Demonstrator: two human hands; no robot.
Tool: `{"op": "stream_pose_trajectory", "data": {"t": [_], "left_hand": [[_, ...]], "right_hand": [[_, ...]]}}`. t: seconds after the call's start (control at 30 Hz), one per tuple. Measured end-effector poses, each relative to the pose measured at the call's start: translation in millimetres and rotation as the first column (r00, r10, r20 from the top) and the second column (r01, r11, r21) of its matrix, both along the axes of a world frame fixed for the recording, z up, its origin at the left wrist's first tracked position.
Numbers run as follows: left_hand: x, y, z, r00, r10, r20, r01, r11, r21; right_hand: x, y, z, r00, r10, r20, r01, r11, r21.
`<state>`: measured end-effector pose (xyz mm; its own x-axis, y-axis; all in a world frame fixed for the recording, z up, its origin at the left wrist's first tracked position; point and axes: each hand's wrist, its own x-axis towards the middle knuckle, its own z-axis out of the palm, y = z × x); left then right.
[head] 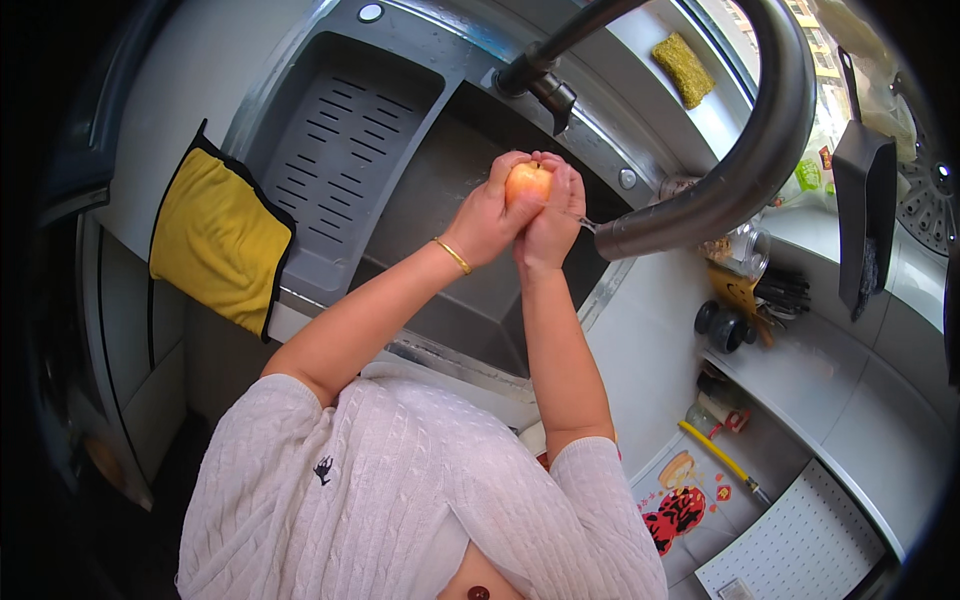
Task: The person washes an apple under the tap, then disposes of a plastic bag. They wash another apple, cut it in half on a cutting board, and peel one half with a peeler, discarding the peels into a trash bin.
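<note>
Both hands cup a yellow-red apple [529, 184] over the deep basin of a dark grey sink [427, 225]. My left hand [480, 221], a gold bangle on its wrist, wraps the apple from the left. Against its other side lies my right hand [553, 229], its fingers curled over the far edge. The apple's stem end faces up, and its underside is hidden by palms and fingers. A thin stream of water [581, 220] runs from the spout of the dark gooseneck faucet [675, 217] onto my right hand.
A slotted grey drain tray [345, 142] fills the sink's left side. A yellow cloth with black trim [221, 236] drapes over the counter's front edge. On the windowsill lies a yellow scouring sponge [682, 70]. Glass jars [746, 251] and a dark mortar [726, 330] stand to the right.
</note>
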<state>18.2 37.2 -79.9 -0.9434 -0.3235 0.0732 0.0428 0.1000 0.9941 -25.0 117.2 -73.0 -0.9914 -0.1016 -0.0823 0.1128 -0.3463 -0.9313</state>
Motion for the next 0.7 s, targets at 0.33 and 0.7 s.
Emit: {"op": "stream_pose_trajectory", "data": {"t": [0.33, 0.7], "left_hand": [[-16.2, -20.8, 8.6, 0.924, -0.206, 0.322, 0.02, 0.868, 0.496], [1.9, -12.8, 4.1, 0.855, -0.355, 0.378, 0.124, 0.848, 0.515]], "right_hand": [[2.4, 16.1, 4.1, 0.955, 0.292, -0.055, -0.284, 0.952, 0.116], [2.0, 9.7, 9.9, 0.934, 0.06, 0.352, -0.019, 0.993, -0.12]]}}
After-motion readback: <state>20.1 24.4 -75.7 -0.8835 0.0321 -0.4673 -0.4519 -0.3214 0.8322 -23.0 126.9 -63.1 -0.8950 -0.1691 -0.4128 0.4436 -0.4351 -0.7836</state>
